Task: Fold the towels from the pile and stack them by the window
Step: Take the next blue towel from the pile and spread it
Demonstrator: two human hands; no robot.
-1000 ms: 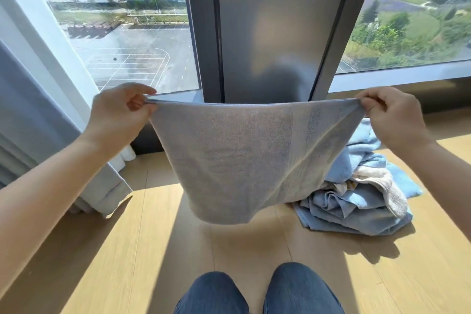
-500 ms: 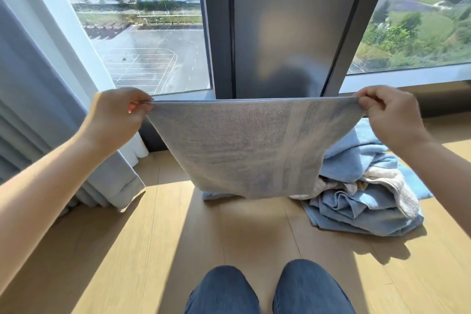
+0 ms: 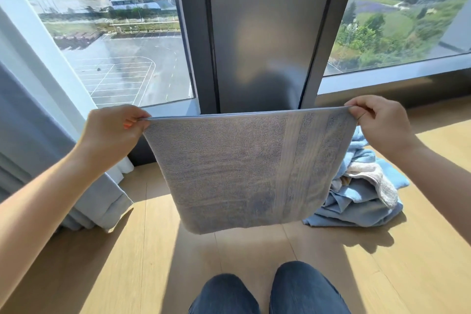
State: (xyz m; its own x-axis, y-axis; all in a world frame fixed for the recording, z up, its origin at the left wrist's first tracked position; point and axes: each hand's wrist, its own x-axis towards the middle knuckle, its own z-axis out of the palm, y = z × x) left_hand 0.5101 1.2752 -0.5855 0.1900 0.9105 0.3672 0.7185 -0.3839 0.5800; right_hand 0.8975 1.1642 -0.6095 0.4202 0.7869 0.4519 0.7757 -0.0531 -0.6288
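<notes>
- Early in the task, by judgement: no folded stack in view by the window (image 3: 122,53), nor anywhere on the visible floor (image 3: 127,262).
- Working one towel (image 3: 244,173) now: held up in the air, spread flat in front of the dark window frame, lower edge hanging clear of the floor, ahead of the knees (image 3: 267,293).
- Possibly doubled once already, going by what looks like two layers along the top edge; not confirmed.
- Pinched at the top left corner by the left hand (image 3: 112,132), fingers and thumb clamped on the cloth. Pinched likewise at the top right corner by the right hand (image 3: 379,122).
- Grey-blue terry, with a woven striped band running top to bottom toward the right side. Taut along the top, no large wrinkles, bottom corners slightly rounded.
- Left to do, by judgement: more folds on this one, setting it down by the window, then working through the pile (image 3: 362,199).
- Crumpled on the floor to the right, partly hidden behind the towel: mostly light blue, one whitish piece on top. Count not possible.
- Curtain (image 3: 38,135) bunched at left, apart from the towel.
</notes>
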